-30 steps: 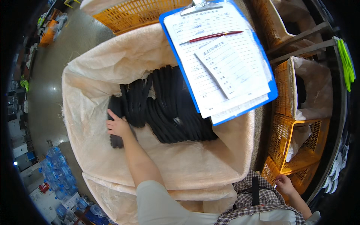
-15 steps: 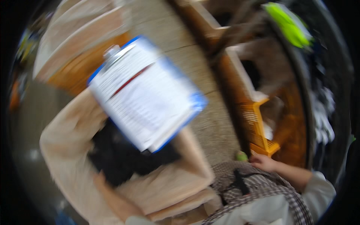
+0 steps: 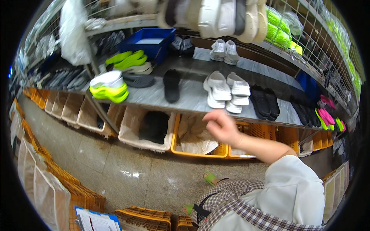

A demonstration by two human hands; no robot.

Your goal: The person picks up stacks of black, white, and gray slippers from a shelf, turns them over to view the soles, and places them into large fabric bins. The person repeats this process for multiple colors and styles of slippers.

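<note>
Soles (image 3: 228,92), white ones, lie near the desk's (image 3: 185,101) front edge, just beyond my right hand (image 3: 220,127), which hangs empty with fingers loosely curled. My left hand is out of sight. Black soles (image 3: 264,101) sit beside them. Bins (image 3: 197,138) fill the space below; bare floor (image 3: 127,169) lies open to my left.

One head-worn fisheye view — it looks forward and down from standing height at a grey shelf (image 3: 185,96) of shoe soles, fairly near, its edges bowing toward the rim — with the stone floor (image 3: 127,169) below.
</note>
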